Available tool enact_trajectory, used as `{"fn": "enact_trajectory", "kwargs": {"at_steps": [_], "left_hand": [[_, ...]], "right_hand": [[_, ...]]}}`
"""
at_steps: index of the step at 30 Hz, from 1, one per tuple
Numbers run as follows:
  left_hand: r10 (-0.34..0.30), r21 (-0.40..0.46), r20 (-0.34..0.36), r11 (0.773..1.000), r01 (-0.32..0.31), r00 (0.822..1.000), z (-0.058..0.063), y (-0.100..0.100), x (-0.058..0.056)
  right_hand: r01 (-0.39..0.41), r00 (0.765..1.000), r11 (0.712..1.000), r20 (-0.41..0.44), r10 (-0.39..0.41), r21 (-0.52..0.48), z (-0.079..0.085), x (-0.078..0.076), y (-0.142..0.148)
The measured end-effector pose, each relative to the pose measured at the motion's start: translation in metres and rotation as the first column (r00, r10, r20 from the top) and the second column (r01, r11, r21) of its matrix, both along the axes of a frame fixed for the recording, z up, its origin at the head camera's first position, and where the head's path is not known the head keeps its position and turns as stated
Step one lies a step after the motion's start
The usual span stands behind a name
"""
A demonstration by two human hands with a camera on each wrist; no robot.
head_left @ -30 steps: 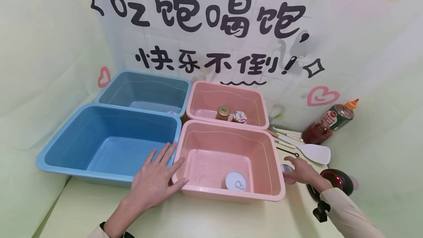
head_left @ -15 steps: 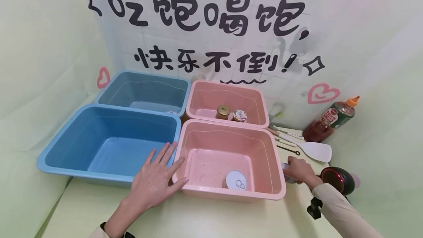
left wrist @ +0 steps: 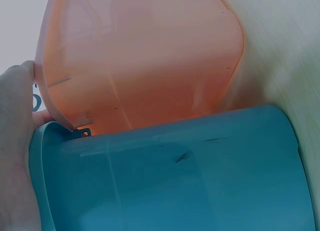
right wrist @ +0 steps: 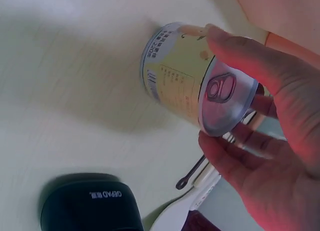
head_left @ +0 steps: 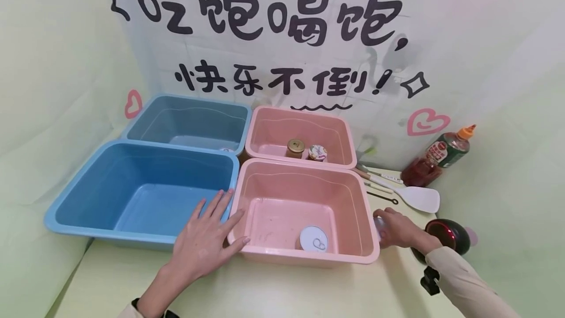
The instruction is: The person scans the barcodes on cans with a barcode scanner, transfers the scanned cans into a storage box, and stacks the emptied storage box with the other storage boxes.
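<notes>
My right hand (head_left: pixel 399 229) grips a can (right wrist: pixel 175 86) beside the right wall of the front pink tub (head_left: pixel 304 258). In the right wrist view, the thumb and fingers reach round the can's silver pull-tab lid, and its side bears a pale yellow printed label. From the head view, most of this can is hidden by the hand. My left hand (head_left: pixel 203 244) lies with its fingers spread across the touching rims of the front pink tub and the front blue tub (head_left: pixel 145 237). Another pull-tab can (head_left: pixel 313 239) stands inside the front pink tub.
Behind stand a rear blue tub (head_left: pixel 194 99) and a rear pink tub (head_left: pixel 304 113) holding a gold-lidded jar (head_left: pixel 295 147) and a floral-lidded jar (head_left: pixel 317 152). To the right are a white spatula (head_left: pixel 421 198), a leaning sauce bottle (head_left: pixel 437 158) and a dark rounded appliance (head_left: pixel 448 237).
My right hand has closed round the can beside the pink tub, where its fingers were looser before. The head view has shifted slightly. My left hand stays on the rims.
</notes>
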State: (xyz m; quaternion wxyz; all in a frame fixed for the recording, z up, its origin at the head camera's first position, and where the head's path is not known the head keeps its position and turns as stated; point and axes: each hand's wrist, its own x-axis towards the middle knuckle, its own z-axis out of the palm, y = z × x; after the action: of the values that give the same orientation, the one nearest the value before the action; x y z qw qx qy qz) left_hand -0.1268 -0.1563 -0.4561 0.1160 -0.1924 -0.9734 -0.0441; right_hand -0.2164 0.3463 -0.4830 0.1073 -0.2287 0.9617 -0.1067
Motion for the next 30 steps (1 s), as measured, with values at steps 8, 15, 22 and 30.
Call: {"fn": "enact_trajectory", "kwargs": {"at_steps": [8,15,22,30], "left_hand": [[0.001,-0.001,0.012,1.0,-0.001,1.0,0.001,0.001,0.0],[-0.001,0.002,0.005,1.0,0.001,1.0,0.001,0.001,0.0],[-0.004,0.002,-0.005,1.0,0.004,1.0,-0.001,0.001,0.0],[-0.002,0.012,-0.005,1.0,0.002,1.0,0.001,0.0,0.001]], "right_hand": [[-0.205,0.978,0.977,-0.038,0.204,-0.054,-0.004,0.001,0.01],[0.18,0.983,0.984,0.024,-0.18,0.008,-0.002,0.002,-0.001],[0.392,0.92,0.918,-0.045,-0.39,0.064,-0.015,0.006,-0.016],[0.381,0.923,0.924,-0.077,-0.378,0.033,-0.014,0.007,-0.017]]}}
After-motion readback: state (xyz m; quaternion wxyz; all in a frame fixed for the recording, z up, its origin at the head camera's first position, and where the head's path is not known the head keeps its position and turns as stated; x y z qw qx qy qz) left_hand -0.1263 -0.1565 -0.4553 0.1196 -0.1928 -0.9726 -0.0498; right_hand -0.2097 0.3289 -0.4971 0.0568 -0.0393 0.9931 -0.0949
